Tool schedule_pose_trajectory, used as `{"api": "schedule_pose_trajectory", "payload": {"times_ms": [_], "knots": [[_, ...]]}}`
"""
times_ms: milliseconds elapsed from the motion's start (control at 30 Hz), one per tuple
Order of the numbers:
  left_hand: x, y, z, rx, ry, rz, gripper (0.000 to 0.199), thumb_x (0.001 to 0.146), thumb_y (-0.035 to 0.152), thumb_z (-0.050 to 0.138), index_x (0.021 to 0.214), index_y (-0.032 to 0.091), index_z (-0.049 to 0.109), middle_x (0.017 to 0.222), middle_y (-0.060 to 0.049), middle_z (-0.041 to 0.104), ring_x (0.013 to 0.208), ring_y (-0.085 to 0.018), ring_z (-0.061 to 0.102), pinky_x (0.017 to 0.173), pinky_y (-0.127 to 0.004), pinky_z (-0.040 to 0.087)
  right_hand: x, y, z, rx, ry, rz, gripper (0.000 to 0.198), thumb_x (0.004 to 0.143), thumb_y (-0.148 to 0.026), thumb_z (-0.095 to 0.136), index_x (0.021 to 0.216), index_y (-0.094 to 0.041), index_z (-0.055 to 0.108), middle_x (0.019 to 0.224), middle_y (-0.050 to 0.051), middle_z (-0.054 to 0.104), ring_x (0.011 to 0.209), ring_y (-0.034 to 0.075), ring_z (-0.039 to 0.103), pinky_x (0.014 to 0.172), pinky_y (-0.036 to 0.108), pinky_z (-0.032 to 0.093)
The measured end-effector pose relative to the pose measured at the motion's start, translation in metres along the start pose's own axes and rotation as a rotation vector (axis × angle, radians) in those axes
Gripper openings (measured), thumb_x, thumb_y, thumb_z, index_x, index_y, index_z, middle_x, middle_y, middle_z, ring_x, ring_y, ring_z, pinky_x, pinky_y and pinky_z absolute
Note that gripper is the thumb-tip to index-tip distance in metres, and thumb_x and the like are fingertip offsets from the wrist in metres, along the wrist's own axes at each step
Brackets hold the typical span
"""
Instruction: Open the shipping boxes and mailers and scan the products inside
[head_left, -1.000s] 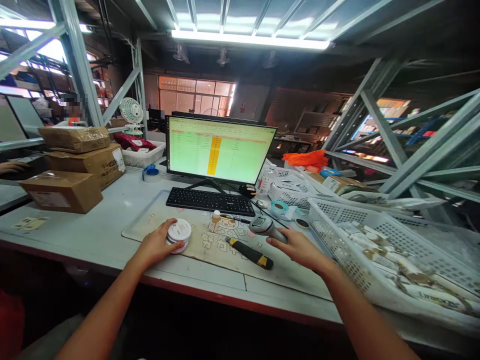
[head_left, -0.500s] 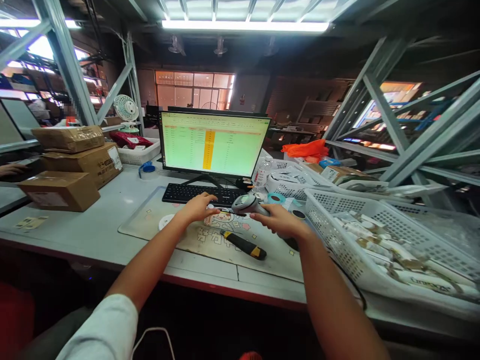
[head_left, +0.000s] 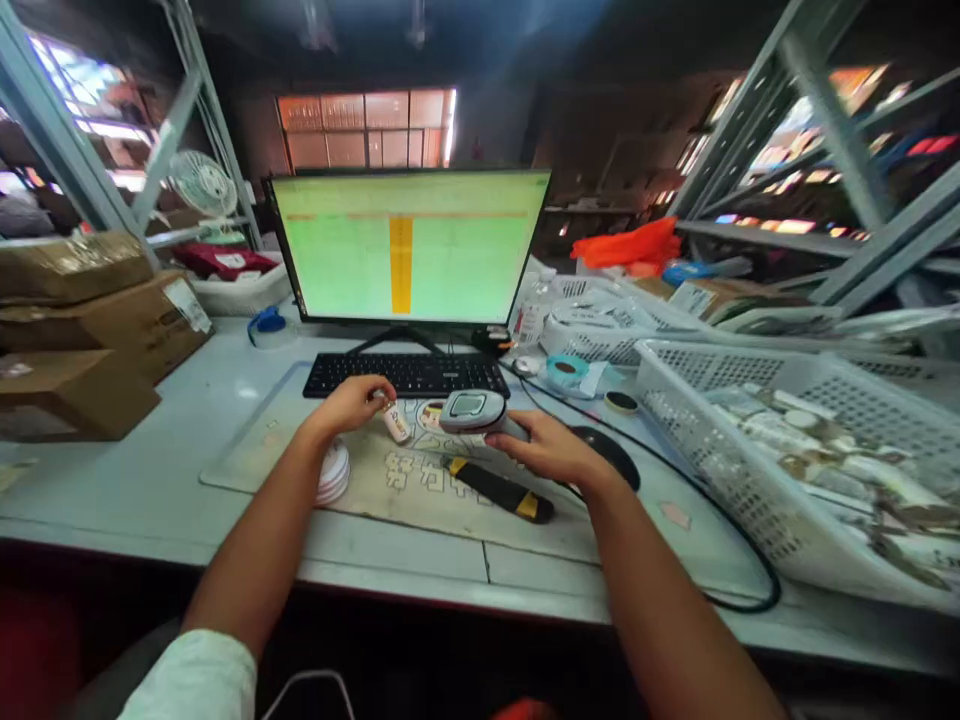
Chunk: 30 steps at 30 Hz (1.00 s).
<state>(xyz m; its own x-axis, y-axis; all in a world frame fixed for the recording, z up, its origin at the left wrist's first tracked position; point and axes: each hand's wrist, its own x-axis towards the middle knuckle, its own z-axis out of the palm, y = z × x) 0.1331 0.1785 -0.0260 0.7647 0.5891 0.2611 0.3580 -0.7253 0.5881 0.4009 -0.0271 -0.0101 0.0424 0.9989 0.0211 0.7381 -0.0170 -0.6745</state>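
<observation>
My left hand (head_left: 351,408) is closed, its fingertips pinching the top of a small white bottle (head_left: 397,424) with printed lettering, tilted just above the desk mat (head_left: 427,505). In my right hand (head_left: 546,446) is a grey barcode scanner (head_left: 474,411), gripped by its handle with its head pointing left toward the bottle. Below the scanner lies a black and yellow utility knife (head_left: 501,490). A stack of round white discs (head_left: 334,472) rests by my left wrist, partly covered by it. Behind both hands is a black keyboard (head_left: 409,376).
A monitor (head_left: 409,250) with a green and yellow table stands at the back. A white basket (head_left: 701,460) of small packs is on the right, near a computer mouse (head_left: 611,455) and the scanner cable. Cardboard boxes (head_left: 97,320) are stacked left. A teal tape roll (head_left: 566,372) lies behind.
The view has moved closer and tilted down. My left hand has come back from the keyboard's front edge and the bottle in it now shows. The scanner is still in my right hand.
</observation>
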Motion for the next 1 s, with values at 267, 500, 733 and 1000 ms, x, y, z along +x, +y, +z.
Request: {"api": "schedule_pose_trajectory", "payload": {"times_ms": [267,500,733,1000], "knots": [[-0.012,-0.001,-0.002,-0.020,-0.009,0.019,0.021,0.087,0.016,0.052,0.096,0.019,0.070,0.100,-0.002,0.072,0.091,-0.018,0.063,0.082,-0.028,0.045,0.003,0.002,0.018,-0.193,-0.060,-0.076,0.040,0.090,-0.057,0.057,0.095,-0.019,0.070,0.080,0.004,0.070,0.072,0.020,0.060,0.064,0.029,0.042],[-0.016,0.007,-0.003,-0.071,-0.026,0.032,0.023,0.078,0.010,0.048,0.086,0.017,0.068,0.088,-0.001,0.069,0.081,-0.015,0.059,0.072,-0.025,0.041,0.001,-0.007,0.032,-0.164,-0.090,-0.117,0.037,0.093,-0.051,0.058,0.108,-0.020,0.070,0.089,0.003,0.073,0.076,0.020,0.064,0.070,0.029,0.044],[-0.018,0.007,-0.005,-0.086,-0.018,-0.030,0.019,0.076,0.010,0.051,0.079,0.016,0.069,0.080,0.000,0.070,0.075,-0.014,0.059,0.069,-0.025,0.041,0.000,-0.008,0.035,-0.172,-0.116,-0.146,0.035,0.091,-0.048,0.060,0.109,-0.019,0.070,0.092,0.004,0.073,0.078,0.019,0.063,0.071,0.029,0.045],[-0.019,0.009,-0.004,-0.078,0.023,0.115,0.017,0.077,0.006,0.051,0.074,0.017,0.064,0.089,-0.003,0.072,0.090,-0.017,0.065,0.085,-0.029,0.045,-0.005,-0.013,0.035,-0.215,-0.110,-0.143,0.025,0.087,-0.042,0.064,0.098,-0.021,0.070,0.085,0.002,0.071,0.074,0.017,0.061,0.068,0.027,0.042]]}}
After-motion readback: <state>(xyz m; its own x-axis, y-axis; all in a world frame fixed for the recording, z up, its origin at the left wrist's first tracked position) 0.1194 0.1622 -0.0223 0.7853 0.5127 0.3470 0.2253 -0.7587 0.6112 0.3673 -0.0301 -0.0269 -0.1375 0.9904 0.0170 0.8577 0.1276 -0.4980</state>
